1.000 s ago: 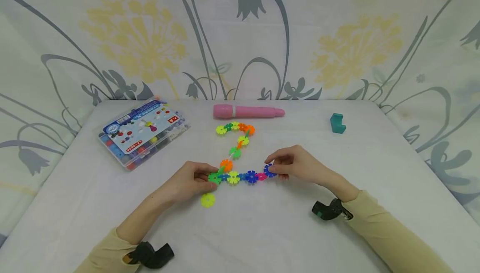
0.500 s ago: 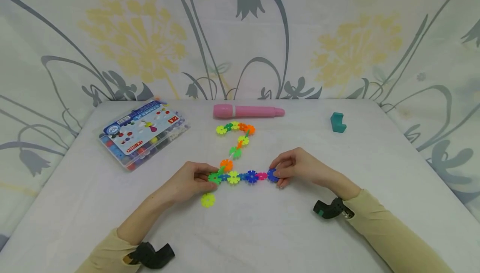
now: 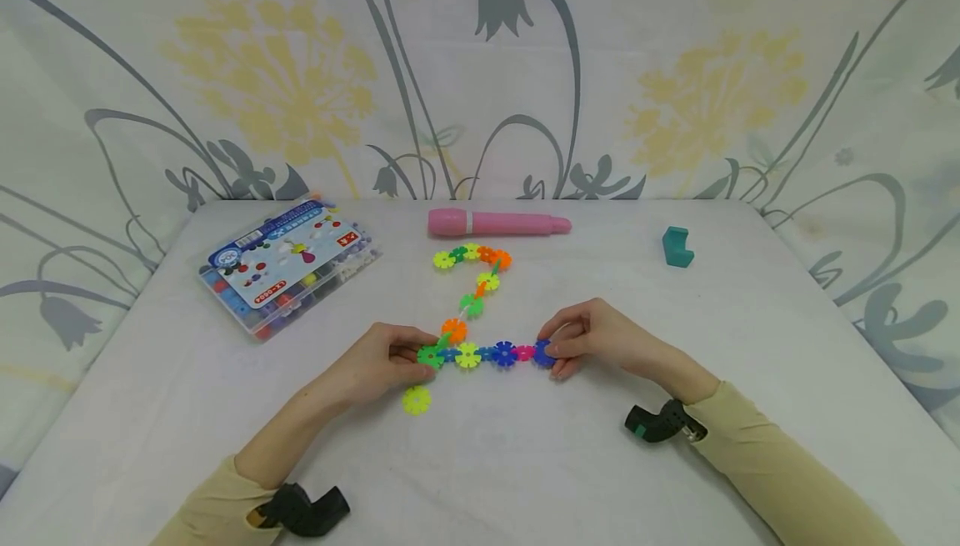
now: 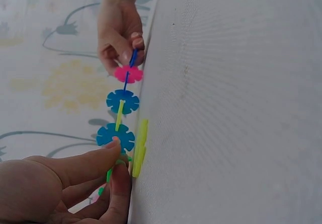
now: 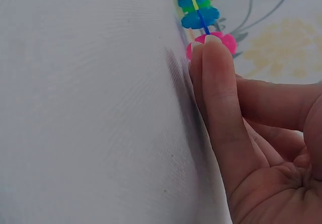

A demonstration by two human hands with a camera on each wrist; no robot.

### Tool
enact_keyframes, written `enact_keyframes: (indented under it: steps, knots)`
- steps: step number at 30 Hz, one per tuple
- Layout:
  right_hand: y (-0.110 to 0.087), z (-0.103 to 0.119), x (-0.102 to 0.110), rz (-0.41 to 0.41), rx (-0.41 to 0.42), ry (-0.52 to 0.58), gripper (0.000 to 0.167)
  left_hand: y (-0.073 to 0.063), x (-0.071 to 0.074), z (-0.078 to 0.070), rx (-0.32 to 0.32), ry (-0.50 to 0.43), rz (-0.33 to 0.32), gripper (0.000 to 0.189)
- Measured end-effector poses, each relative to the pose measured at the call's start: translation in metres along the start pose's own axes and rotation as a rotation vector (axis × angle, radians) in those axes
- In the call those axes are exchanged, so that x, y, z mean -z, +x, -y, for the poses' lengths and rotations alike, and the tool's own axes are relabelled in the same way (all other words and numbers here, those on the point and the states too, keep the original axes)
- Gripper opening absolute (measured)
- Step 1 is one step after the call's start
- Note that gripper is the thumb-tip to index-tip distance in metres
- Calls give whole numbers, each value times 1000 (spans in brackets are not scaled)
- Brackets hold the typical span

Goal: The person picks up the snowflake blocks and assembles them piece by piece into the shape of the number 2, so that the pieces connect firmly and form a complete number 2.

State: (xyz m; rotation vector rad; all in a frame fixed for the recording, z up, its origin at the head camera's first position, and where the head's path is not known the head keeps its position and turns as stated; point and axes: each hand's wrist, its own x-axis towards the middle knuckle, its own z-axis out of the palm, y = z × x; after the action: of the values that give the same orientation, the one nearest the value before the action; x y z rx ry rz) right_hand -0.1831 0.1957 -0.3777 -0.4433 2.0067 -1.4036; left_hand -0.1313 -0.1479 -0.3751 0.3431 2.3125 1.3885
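Observation:
A chain of flower-shaped plastic discs lies on the white table in the shape of a 2. My left hand [image 3: 392,356] pinches the green disc [image 3: 430,357] at the chain's lower left corner between thumb and fingers. At the right end of the bottom row, my right hand [image 3: 588,336] pinches a dark blue disc [image 3: 543,353], partly covered by the fingertips. Beside it is the pink disc [image 4: 129,74], joined edgewise, as the left wrist view shows. A yellow disc [image 3: 467,355] and another dark blue one [image 3: 503,353] sit between the hands. Just below my left hand lies a loose yellow disc [image 3: 416,400].
A clear plastic case [image 3: 288,267] of small coloured pieces, with a printed label, lies at the back left. Behind the chain is a pink pen-shaped tube [image 3: 498,222]. Farther right sits a small teal block [image 3: 677,247]. A flowered cloth [image 3: 465,71] hangs behind the table.
My right hand has lowered the dark blue end disc slightly, bringing it in line with the bottom row beside the pink disc. My left hand stays in place.

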Motion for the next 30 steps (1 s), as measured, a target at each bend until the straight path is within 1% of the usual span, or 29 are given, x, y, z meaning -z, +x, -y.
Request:
enact_keyframes:
  steps: [7,15,23,30]
  knots:
    - [0,0,-3,-35,-6,-25,31,0,0,-2,-22,-7,8,41]
    - [1,-1,-7,-35,0,5,31,1,-1,0,-45,-5,4,40]
    - [2,-1,-11,-38,22,1,26,1,-1,-1,-31,-1,-7,39]
    - [1,2,-15,-54,15,-19,24,0,-1,-1,-33,-24,2,39]
